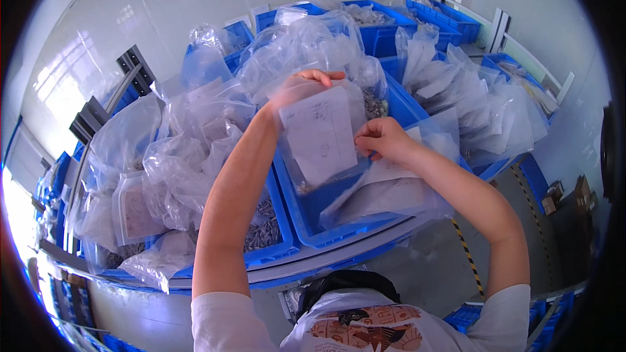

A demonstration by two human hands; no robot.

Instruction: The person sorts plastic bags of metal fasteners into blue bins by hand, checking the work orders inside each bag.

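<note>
A clear plastic bag (358,102) with a white paper sheet (318,133) inside is held over a blue bin (317,238). Faint handwriting and printed lines show on the sheet, and a few small metal pieces (304,187) lie low in the bag. My left hand (312,85) is closed at the bag's upper edge, partly covered by plastic and slightly blurred. At the bag's right side, my right hand (385,138) pinches the edge between thumb and fingers. Another clear bag with papers (391,199) lies just below my right hand.
Bags (173,166) fill a bin on the left, with loose metal parts (264,225) beneath them. Puffed plastic bags (303,45) rise beyond my hands. Bags with papers (466,94) are heaped on the right. More blue bins (381,38) stand behind. Metal rails (124,88) flank the left side.
</note>
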